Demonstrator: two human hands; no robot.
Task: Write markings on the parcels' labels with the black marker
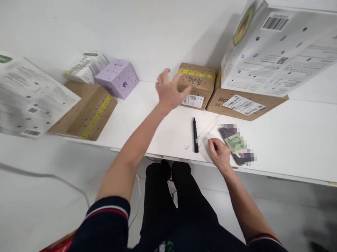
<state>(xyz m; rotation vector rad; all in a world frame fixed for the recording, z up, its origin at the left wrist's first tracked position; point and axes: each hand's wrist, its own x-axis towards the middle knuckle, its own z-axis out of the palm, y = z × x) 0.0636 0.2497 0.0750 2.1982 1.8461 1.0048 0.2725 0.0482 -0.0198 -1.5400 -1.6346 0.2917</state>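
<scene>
My left hand (169, 89) is raised with its fingers spread and holds nothing. It is at the left side of a small cardboard box (197, 81) and partly covers that box's edge; whether it touches the box I cannot tell. The box has yellow tape, handwriting and a white label. My right hand (220, 153) is loosely curled near the front edge of the white table (163, 137), with no object visible in it. Just left of it lies a black marker pen (195, 136). To its right is a phone (235, 143) with a green banknote on its back.
On the right, a large white carton (277, 52) stands over a wide cardboard box (240, 103). Toward the left are another white carton (22, 96), a taped cardboard box (85, 111), a small white box (87, 66) and a purple box (118, 79). A wall rises behind.
</scene>
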